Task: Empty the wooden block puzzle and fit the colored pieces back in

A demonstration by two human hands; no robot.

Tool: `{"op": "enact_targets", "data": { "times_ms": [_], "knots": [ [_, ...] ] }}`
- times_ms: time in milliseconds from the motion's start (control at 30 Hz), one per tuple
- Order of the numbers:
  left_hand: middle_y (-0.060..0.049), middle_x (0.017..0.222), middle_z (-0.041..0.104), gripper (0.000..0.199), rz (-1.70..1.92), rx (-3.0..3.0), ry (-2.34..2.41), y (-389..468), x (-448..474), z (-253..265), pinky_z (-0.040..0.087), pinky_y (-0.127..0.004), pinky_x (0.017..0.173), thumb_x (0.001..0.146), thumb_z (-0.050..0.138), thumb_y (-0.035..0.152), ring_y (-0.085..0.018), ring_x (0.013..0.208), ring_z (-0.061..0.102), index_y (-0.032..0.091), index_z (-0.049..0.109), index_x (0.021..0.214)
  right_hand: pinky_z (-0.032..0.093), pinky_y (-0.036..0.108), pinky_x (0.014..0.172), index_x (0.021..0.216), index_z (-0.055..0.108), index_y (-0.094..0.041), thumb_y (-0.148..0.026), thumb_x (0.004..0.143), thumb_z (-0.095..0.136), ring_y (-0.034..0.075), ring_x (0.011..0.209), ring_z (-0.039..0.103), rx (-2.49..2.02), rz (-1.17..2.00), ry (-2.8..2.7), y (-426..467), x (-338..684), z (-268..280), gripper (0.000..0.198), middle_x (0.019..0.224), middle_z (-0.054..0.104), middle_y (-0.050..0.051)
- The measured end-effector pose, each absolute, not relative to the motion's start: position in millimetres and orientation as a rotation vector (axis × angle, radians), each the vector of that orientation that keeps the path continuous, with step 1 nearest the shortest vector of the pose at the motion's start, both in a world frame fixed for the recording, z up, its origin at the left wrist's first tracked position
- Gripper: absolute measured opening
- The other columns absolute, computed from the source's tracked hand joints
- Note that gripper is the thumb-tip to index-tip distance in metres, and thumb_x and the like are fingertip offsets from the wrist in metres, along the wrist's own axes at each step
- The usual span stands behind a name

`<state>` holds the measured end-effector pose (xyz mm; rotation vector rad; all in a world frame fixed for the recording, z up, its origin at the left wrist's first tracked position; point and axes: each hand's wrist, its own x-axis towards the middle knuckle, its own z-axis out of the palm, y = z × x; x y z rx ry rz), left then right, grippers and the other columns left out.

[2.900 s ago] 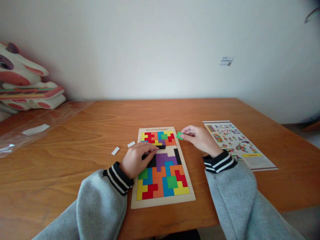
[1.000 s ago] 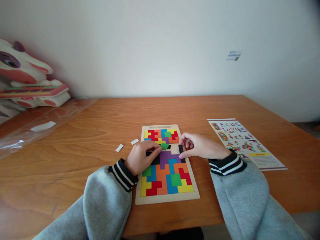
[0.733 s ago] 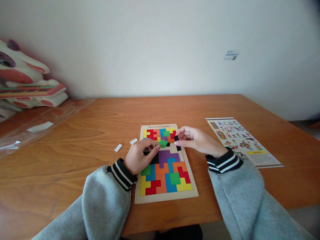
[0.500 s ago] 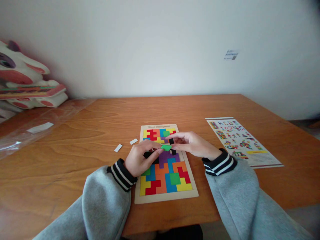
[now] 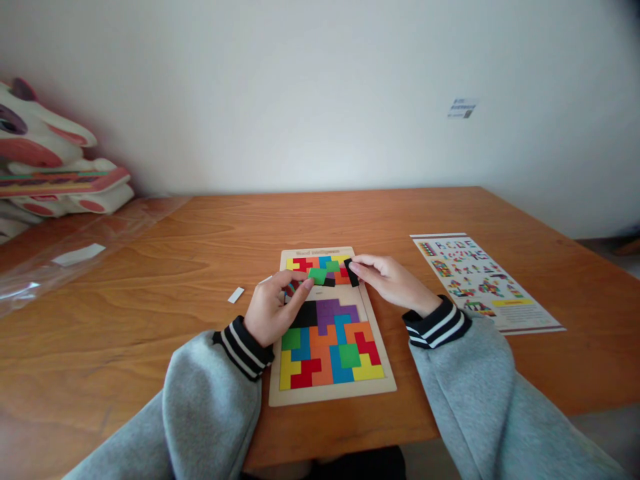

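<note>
A wooden puzzle board [image 5: 383, 388] lies in front of me, filled at its near and far ends with coloured block pieces. Between the two ends runs a strip of bare board. My left hand [image 5: 273, 303] pinches a green square puzzle piece [image 5: 317, 275] above the far part of the board. At the board's right edge my right hand [image 5: 387, 280] grips a black puzzle piece [image 5: 351, 272] between thumb and fingers, tilted up. A purple piece [image 5: 327, 317] and a black piece [image 5: 306, 315] sit in the board below the bare strip.
A small white strip [image 5: 236, 295] lies left of the board; another is partly behind my left hand. A printed pattern sheet [image 5: 480, 280] lies at the right. Clear plastic wrap [image 5: 115, 233] and a cow-shaped toy [image 5: 55, 167] are at the far left.
My left hand has lifted the green piece up and leftward. My right hand has moved away from it and now holds the black piece at the right edge, uncovering the bare strip.
</note>
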<state>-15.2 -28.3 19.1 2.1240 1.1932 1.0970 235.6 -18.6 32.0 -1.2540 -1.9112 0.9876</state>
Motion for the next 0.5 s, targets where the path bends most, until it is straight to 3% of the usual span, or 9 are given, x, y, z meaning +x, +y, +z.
{"op": "enact_targets", "data": {
  "times_ms": [233, 367, 500],
  "knots": [
    [-0.003, 0.079, 0.071, 0.028, 1.079, 2.127, 1.205, -27.6, -15.0, 17.9, 0.049, -0.022, 0.059, 0.093, 0.056, 0.041, -0.012, 0.061, 0.06, 0.018, 0.069, 0.088, 0.056, 0.032, 0.075, 0.117, 0.066, -0.021, -0.042, 0.091, 0.058, 0.019, 0.088, 0.069, -1.252, 1.044, -1.849, -17.6, 238.2, 25.0, 0.035, 0.104, 0.073, 0.006],
    [-0.003, 0.078, 0.07, 0.027, 1.09, 2.114, 1.21, -27.9, -15.2, 17.8, 0.049, -0.023, 0.059, 0.093, 0.056, 0.041, -0.012, 0.062, 0.06, 0.017, 0.068, 0.088, 0.054, 0.034, 0.08, 0.101, 0.072, -0.018, -0.041, 0.085, 0.067, 0.02, 0.089, 0.069, -1.29, 1.065, -1.928, -17.8, 241.8, 29.3, 0.028, 0.098, 0.075, 0.007],
    [-0.003, 0.08, 0.071, 0.028, 1.105, 2.111, 1.217, -27.5, -15.2, 17.5, 0.049, -0.023, 0.06, 0.093, 0.056, 0.042, -0.012, 0.062, 0.06, 0.017, 0.069, 0.09, 0.052, 0.032, 0.075, 0.093, 0.074, -0.019, -0.042, 0.086, 0.066, 0.018, 0.082, 0.069, -1.312, 1.053, -1.97, -19.0, 237.5, 30.7, 0.025, 0.091, 0.076, 0.005]
  ]
}}
